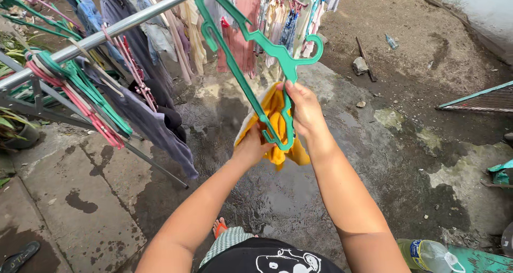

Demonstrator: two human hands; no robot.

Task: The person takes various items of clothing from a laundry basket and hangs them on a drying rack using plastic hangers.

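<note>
Wet concrete yard (pixel 299 198), laden drying rail (pixel 107 35) at left. Green hanger (pixel 251 54) pinched near neck by right hand (pixel 304 110). Yellow cloth (pixel 275 126) bunched in left hand (pixel 254 147) fingers, against hanger's lower bar. Advised: steadied hanger, fed cloth evenly.

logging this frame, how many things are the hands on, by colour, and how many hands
green hanger: 1, gripped near the hook by the right hand
yellow cloth: 1, bunched in the left hand
hands: 2
total: 4
</note>
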